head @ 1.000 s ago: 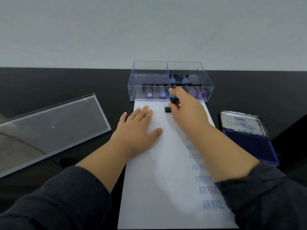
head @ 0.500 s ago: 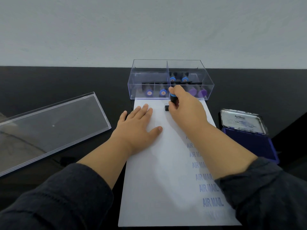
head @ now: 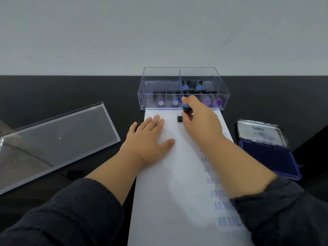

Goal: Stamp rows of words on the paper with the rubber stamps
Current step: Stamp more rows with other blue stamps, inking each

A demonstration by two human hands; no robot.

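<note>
At far left, the clear lid [head: 53, 142] lies flat on the black table [head: 71, 89], set aside so the box stays open for access. Next, the left hand [head: 149, 137] rests palm down on the paper [head: 168, 201], fingers straight and slightly spread, thumb out; it holds nothing and appears to serve to keep the sheet from shifting. At the sheet's far edge stands the clear stamp box [head: 183, 89], with spare stamps in its compartments within easy reach. The right hand [head: 200, 121] grips the rubber stamp [head: 186, 110] by its blue-collared handle, fingers curled round it. The stamp base sits at the top of the paper's middle, apparently pressed down to begin a new column. To the right, a column of "AIR MAIL" prints [head: 221, 206] runs down the sheet, partly covered by the right forearm. Furthest right, the ink pad [head: 269, 157] lies open just beside the paper for re-inking.
</note>
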